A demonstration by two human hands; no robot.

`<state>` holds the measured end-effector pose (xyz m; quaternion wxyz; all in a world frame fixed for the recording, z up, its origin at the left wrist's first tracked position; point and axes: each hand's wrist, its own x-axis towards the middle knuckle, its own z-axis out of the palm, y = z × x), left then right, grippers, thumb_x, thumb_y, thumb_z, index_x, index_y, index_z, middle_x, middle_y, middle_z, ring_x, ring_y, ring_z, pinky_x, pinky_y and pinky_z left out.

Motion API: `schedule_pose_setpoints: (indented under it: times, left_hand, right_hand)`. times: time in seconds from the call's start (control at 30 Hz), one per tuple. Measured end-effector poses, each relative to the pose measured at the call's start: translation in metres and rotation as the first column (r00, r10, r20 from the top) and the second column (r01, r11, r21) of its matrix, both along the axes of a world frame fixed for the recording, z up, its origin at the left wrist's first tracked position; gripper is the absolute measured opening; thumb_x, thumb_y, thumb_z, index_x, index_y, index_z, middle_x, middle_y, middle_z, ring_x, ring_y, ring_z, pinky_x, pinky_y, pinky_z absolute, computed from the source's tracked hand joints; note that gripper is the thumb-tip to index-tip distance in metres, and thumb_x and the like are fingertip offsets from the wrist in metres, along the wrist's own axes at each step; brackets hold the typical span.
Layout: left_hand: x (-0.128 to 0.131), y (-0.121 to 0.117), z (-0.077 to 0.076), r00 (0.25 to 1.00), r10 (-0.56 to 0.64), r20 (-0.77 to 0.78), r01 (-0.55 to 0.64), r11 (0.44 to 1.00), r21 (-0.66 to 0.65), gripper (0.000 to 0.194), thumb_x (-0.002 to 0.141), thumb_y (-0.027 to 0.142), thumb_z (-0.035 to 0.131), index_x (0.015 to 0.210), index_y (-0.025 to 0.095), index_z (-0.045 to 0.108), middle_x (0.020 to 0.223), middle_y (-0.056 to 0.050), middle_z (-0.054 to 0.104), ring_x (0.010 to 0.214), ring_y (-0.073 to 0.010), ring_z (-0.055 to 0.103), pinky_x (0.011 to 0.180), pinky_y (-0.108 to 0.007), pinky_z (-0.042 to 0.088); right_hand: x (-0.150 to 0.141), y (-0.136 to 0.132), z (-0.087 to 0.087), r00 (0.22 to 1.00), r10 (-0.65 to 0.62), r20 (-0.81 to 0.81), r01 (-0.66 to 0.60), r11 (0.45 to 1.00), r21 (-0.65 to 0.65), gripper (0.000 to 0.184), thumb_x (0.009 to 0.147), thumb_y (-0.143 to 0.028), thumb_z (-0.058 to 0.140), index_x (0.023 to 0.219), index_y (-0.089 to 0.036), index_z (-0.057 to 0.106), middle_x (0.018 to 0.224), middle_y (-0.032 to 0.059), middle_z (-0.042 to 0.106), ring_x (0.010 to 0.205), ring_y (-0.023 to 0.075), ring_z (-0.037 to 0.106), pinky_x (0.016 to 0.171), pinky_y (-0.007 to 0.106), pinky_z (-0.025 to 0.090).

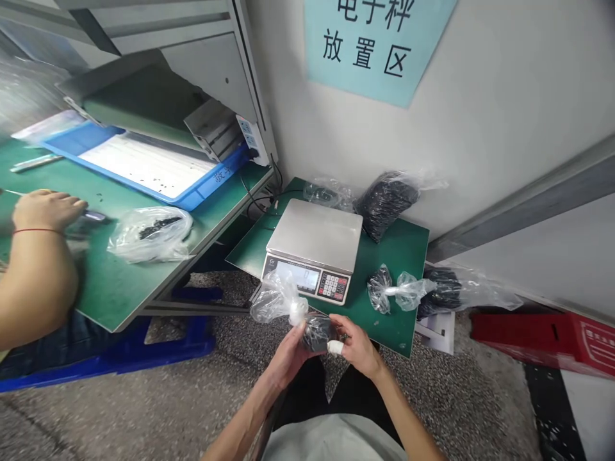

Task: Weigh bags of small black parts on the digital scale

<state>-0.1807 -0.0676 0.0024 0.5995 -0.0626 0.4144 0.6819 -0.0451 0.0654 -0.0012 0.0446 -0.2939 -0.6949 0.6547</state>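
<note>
Between my two hands, just in front of the scale, is a clear plastic bag (pixel 317 331) packed with small black pieces. White tape binds its neck, and the loose top fans out to the left over the scale's front. My left hand (pixel 291 352) is closed on the bag's left side. On its right side my right hand (pixel 354 346) grips it too, with a white wrap on one finger. The digital scale (pixel 314 234) has a bare metal plate, and its display appears to read 0. A smaller tied bag (pixel 380 288) with dark contents lies right of the scale.
Behind the scale, a larger bag of black pieces (pixel 387 202) leans at the wall. Another dark bag (pixel 442 288) sits past the table's right edge, near a red box (pixel 542 342). At left, a co-worker's arm (pixel 41 275) rests by an open bag (pixel 151 234) and a blue tray (pixel 192 198).
</note>
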Motion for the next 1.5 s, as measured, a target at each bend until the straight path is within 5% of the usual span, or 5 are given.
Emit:
schedule_pose_setpoints:
  times: [0.43,0.67,0.83,1.3,1.5]
  left_hand:
    - [0.0,0.002,-0.004,0.929,-0.252,-0.27,0.207,0.961,-0.183,0.054,0.076,0.047,0.072,0.119,0.017,0.06,0.113,-0.009,0.068,0.11,-0.0277,0.06,0.096,-0.038,0.047]
    - [0.007,0.035,-0.016,0.447,-0.578,-0.682,0.564,0.774,-0.286,0.053,0.081,0.05,0.062,0.125,0.022,0.052,0.124,-0.005,0.061,0.122,-0.0277,0.05,0.107,-0.038,0.038]
    - [0.027,0.074,-0.045,0.268,-0.708,-0.653,0.638,0.639,-0.43,0.045,0.08,0.061,0.055,0.097,0.02,0.047,0.081,0.001,0.055,0.074,-0.019,0.056,0.058,-0.028,0.053]
    - [0.059,0.195,-0.071,0.431,-0.452,-0.781,0.377,0.877,-0.299,0.054,0.077,0.053,0.059,0.113,0.014,0.05,0.109,-0.012,0.057,0.099,-0.0268,0.058,0.078,-0.039,0.055]
    - [0.057,0.185,-0.061,0.373,-0.263,-0.89,0.226,0.956,-0.188,0.05,0.08,0.031,0.058,0.126,0.015,0.045,0.14,-0.017,0.039,0.129,-0.0279,0.041,0.096,-0.04,0.048]
  right_hand:
    - [0.015,0.019,-0.004,0.972,-0.123,0.201,0.061,0.956,0.287,0.041,0.071,-0.019,0.064,0.112,-0.023,0.061,0.108,0.0032,0.064,0.096,0.0194,0.063,0.086,0.031,0.051]
    - [0.022,0.086,-0.039,0.67,-0.625,0.401,0.377,0.751,0.542,0.052,0.077,-0.028,0.063,0.123,-0.009,0.049,0.123,0.0217,0.053,0.119,0.0347,0.05,0.097,0.045,0.042]
    - [-0.004,0.122,-0.054,0.616,-0.698,0.365,0.47,0.697,0.541,0.052,0.075,-0.011,0.059,0.125,-0.016,0.046,0.12,0.0158,0.058,0.106,0.0277,0.06,0.085,0.037,0.048]
    - [0.048,0.169,-0.028,0.67,-0.736,-0.095,0.696,0.578,0.427,0.049,0.07,-0.014,0.044,0.118,-0.016,0.053,0.107,0.0084,0.067,0.1,0.0206,0.063,0.09,0.031,0.048]
    - [0.012,0.191,0.023,0.776,-0.567,-0.275,0.617,0.593,0.518,0.051,0.066,-0.022,0.046,0.116,-0.017,0.054,0.101,0.0097,0.068,0.094,0.0247,0.064,0.086,0.035,0.05]
